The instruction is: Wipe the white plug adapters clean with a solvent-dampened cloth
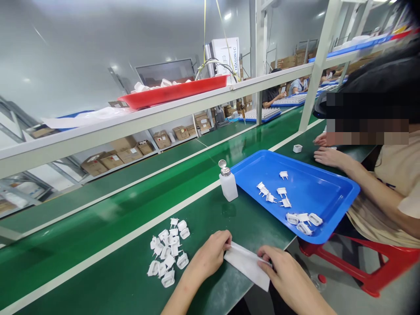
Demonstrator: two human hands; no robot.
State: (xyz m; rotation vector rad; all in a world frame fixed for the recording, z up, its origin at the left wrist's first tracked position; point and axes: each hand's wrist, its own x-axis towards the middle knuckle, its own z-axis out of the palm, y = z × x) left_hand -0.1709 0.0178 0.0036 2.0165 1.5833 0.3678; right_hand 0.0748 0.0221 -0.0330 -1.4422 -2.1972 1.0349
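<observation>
My left hand (210,254) and my right hand (282,272) together pinch a folded white cloth wipe (247,265) over the green bench top (210,218). Left of my left hand lies a loose heap of white plastic plug parts (168,250) with metal pins. More of these plug parts (281,191) sit scattered in a blue plastic tray (316,183) ahead of my right hand. Beyond the wipe stands a white pump dispenser bottle (228,183) with a metal top, touching the tray's left corner.
A co-worker's hands (328,153) rest at the tray's far right, with a small white cup (297,148) nearby. A green conveyor belt (108,205) runs alongside the bench. Above it, a white shelf rail (164,111) carries a red tray (173,92). Red stool legs (370,267) stand on the floor at right.
</observation>
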